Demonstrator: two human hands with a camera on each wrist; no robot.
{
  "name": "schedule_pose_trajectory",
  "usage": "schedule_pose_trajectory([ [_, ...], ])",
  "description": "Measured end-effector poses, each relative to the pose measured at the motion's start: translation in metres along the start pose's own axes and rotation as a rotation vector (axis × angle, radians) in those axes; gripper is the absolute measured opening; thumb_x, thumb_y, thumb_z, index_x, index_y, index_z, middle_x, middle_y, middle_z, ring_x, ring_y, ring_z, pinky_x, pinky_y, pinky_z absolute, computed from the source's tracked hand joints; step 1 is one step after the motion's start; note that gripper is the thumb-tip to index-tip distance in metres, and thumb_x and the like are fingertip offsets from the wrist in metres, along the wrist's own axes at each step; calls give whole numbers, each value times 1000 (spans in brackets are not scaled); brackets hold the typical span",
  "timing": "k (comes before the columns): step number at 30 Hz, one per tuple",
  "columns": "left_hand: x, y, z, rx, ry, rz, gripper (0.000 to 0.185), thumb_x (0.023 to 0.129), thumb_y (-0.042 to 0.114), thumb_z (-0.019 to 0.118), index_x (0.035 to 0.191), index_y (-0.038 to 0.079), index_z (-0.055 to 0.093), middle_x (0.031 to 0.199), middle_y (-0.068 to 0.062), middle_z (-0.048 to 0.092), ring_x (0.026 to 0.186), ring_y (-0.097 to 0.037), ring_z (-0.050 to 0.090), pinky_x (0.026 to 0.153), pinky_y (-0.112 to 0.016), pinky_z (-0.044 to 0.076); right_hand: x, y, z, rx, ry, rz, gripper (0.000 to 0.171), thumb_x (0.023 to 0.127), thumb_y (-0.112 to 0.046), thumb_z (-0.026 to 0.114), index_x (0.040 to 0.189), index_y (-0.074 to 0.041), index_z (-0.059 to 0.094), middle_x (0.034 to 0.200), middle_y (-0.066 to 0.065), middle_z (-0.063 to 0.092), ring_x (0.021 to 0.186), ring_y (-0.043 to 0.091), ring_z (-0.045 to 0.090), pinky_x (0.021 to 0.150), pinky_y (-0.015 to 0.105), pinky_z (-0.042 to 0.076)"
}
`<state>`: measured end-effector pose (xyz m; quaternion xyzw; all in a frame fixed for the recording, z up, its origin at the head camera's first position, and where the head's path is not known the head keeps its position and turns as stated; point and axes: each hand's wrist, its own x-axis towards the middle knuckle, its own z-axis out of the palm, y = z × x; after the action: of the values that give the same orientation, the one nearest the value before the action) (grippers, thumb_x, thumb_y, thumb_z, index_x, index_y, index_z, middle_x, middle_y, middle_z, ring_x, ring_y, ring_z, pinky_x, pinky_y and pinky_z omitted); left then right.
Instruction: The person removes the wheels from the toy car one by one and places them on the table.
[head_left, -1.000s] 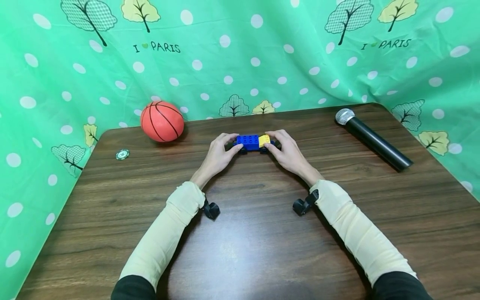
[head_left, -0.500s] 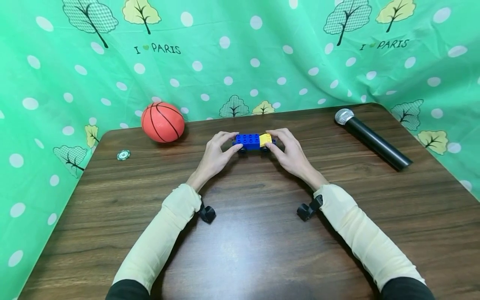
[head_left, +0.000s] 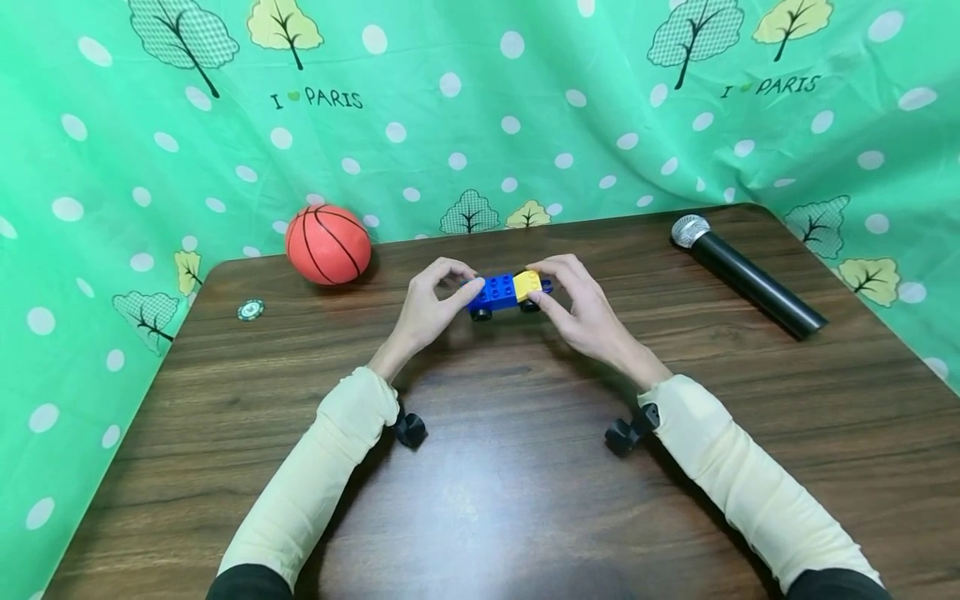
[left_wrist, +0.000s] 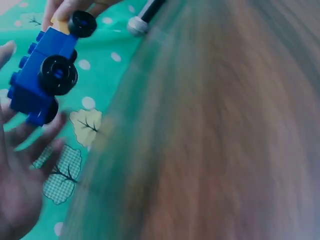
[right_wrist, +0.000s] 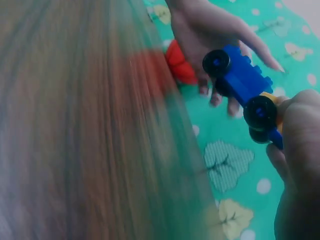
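A toy car (head_left: 504, 290) of blue building bricks, with a yellow block at its right end and black wheels, is held at the middle of the scene. My right hand (head_left: 583, 310) pinches the yellow end between thumb and fingers, as the right wrist view also shows. My left hand (head_left: 429, 307) is beside the car's blue end, its thumb and fingers spread apart around that end. In the left wrist view, the left hand's fingers (left_wrist: 30, 140) look loose and extended near the car, without a grip on it. The car's wheels appear raised off the table.
An orange-red toy basketball (head_left: 327, 244) sits at the back left, with a green-and-white poker chip (head_left: 251, 310) in front of it. On the right lies a black microphone (head_left: 753, 279) with a silver head. A green patterned cloth (head_left: 480, 108) hangs behind the wooden table (head_left: 480, 467).
The car has tilted, its blue left end swinging down toward me in the head view. My left hand has loosened from that end and shifted slightly left; my right hand keeps the yellow end.
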<state>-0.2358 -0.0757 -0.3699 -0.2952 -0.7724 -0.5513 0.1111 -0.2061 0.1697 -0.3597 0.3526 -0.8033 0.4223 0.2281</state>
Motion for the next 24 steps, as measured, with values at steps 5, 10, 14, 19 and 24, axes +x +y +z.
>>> schedule_pose_trajectory([
  [5,4,10,3,-307,-303,-322,39,97,36,52,127,12,58,113,-10,61,91,-25,61,76,-34,51,3,-16,5,51,-41,-64,37,87,4,65,123,1,57,118,11,53,107,22,51,88,36,45],
  [10,-4,15,12,-510,-262,-382,42,96,26,55,135,12,52,117,-15,59,95,-25,58,75,-33,51,3,-18,7,34,15,31,39,89,-3,66,126,-3,56,117,9,54,104,22,52,84,38,45],
  [14,-6,19,25,-623,-196,-317,52,96,13,56,144,14,39,119,-19,58,102,-27,58,82,-36,51,3,-20,13,89,107,261,29,94,-13,62,120,-3,57,102,7,59,89,17,55,74,29,47],
  [19,-9,24,37,-659,-146,-269,62,93,4,59,147,19,34,122,-21,57,108,-29,58,89,-40,49,8,-43,18,265,150,361,24,99,-8,50,118,7,53,94,16,56,81,20,53,68,25,44],
  [24,-12,26,39,-642,-93,-256,58,91,2,61,143,19,40,116,-22,60,103,-30,61,87,-41,50,10,-54,19,372,161,341,27,100,-3,46,122,11,49,95,18,52,82,17,50,71,25,44],
])
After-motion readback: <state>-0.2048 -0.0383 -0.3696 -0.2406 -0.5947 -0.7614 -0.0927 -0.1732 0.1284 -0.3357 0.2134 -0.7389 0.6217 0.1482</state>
